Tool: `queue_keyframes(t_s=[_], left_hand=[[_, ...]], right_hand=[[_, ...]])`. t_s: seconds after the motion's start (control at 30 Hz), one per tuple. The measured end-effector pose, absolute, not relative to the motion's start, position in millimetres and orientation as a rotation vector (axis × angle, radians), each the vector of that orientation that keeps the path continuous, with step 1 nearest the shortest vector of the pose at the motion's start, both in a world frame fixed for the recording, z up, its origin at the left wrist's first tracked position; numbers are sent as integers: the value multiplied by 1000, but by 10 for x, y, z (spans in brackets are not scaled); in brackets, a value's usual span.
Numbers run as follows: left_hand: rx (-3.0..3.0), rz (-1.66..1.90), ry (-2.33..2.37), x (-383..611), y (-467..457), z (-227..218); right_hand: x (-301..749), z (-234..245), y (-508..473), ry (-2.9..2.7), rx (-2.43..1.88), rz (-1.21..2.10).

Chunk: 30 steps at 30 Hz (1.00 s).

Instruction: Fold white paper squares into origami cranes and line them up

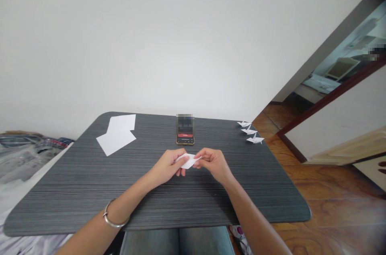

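Observation:
A small folded piece of white paper [189, 161] is held above the middle of the dark table, between my two hands. My left hand [171, 163] grips its left side, thumb on top and fingers underneath. With thumb and fingertips, my right hand [213, 162] pinches the right end of the paper. Parts of the paper are hidden behind the fingers. Just beyond my hands a phone [185, 130] lies on the table with its screen lit. Three folded white paper cranes [249, 131] stand in a row at the table's far right.
Sheets of white paper [117, 142] overlap at the far left of the dark wood-grain table [150, 207]. A white wall [187, 38] rises behind it. Piled cloth [27, 158] lies left of the table; a wooden floor [316, 194] and doorway are on the right.

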<state>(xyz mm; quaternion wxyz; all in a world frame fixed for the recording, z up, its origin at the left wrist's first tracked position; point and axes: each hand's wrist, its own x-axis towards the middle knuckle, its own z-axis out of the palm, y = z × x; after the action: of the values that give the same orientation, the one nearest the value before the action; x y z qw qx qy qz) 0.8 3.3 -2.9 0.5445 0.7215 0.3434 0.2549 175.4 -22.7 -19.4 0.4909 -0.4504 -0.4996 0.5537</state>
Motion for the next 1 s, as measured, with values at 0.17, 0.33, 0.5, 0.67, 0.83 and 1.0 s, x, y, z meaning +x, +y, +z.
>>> queue_keyframes(t_s=[0.17, 0.33, 0.5, 0.67, 0.83, 1.0], left_hand=[[1739, 548, 829, 9, 47, -43], [1738, 547, 868, 19, 37, -59], [1730, 550, 876, 29, 33, -61], [1664, 504, 891, 35, 48, -109], [1670, 487, 883, 19, 53, -107], [1676, 461, 870, 4, 46, -48]], right_hand=[[1805, -211, -225, -1234, -1140, 1374], [1817, -216, -221, -1259, -1171, 1379], [1804, -215, -205, -1254, -1168, 1397], [1804, -212, -197, -1249, -1149, 1397], [1838, -219, -203, -1247, -1158, 1472], [1852, -224, -211, -1304, -1142, 1459]])
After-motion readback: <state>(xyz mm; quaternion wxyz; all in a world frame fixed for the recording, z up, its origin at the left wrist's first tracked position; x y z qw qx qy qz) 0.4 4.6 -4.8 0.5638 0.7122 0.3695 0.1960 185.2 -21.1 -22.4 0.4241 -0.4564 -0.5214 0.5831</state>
